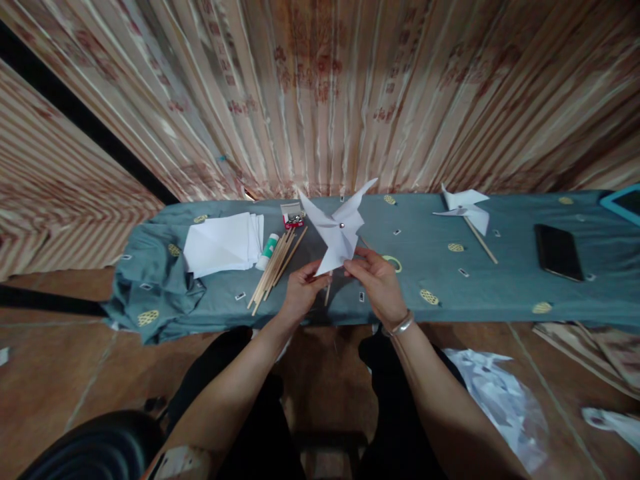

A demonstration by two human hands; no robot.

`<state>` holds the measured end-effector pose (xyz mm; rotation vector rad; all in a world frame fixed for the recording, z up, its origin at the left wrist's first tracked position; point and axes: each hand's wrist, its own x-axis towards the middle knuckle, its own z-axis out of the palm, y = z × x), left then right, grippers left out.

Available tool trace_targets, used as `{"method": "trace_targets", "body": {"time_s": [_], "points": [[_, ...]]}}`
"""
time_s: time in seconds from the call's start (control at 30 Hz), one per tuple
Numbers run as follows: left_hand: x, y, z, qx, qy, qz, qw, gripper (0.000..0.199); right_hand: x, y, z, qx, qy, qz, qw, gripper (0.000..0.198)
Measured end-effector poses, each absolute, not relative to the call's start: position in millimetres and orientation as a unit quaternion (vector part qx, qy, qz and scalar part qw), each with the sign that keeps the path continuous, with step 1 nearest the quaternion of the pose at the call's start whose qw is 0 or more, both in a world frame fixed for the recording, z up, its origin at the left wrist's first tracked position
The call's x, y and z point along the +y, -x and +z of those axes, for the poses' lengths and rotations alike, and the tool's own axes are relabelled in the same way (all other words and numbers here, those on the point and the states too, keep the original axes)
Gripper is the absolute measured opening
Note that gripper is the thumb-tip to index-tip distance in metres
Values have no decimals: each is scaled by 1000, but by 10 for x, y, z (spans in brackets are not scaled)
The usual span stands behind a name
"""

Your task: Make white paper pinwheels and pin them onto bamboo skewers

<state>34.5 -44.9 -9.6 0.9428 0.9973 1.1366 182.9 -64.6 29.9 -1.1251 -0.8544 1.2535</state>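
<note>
Partly hidden, a stick [328,295] shows below the pinwheel [339,233].

Here's the left hand [301,288], thumb and fingers pinched, just beside the right hand [379,277], thumb and index finger pinching too; both wrists [289,315] sit on the body side of the grip; the left forearm [245,373] and right forearm [433,373] angle inward to it, spreading wider apart behind.

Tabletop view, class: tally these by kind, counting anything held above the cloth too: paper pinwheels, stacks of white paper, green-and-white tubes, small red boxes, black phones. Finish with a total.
Paper pinwheels: 2
Stack of white paper: 1
Green-and-white tube: 1
Small red box: 1
Black phone: 1
Total: 6
</note>
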Motion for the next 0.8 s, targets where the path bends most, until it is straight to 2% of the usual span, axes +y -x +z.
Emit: {"method": "trace_targets", "body": {"time_s": [0.1,0.23,0.33,0.43,0.57,0.67,0.8], "points": [[-442,-340,-103,434,-423,494,624,24,-694,-1750,305,-390,466,553,569,45],[-434,-322,-91,420,-418,490,639,35,-746,-1739,333,-439,481,538,535,36],[-430,-310,-80,434,-402,492,638,39,-728,-1849,332,-462,511,483,541,30],[-436,-309,-66,440,-392,488,643,38,-652,-2028,277,-441,552,398,585,26],[-461,-323,-41,436,-387,475,659,39,-552,-2213,167,-430,582,311,616,36],[-481,-327,-33,430,-399,464,664,37,-527,-2248,115,-443,587,309,604,44],[-489,-310,-48,429,-411,458,661,39,-535,-2228,96,-450,595,307,592,42]]}}
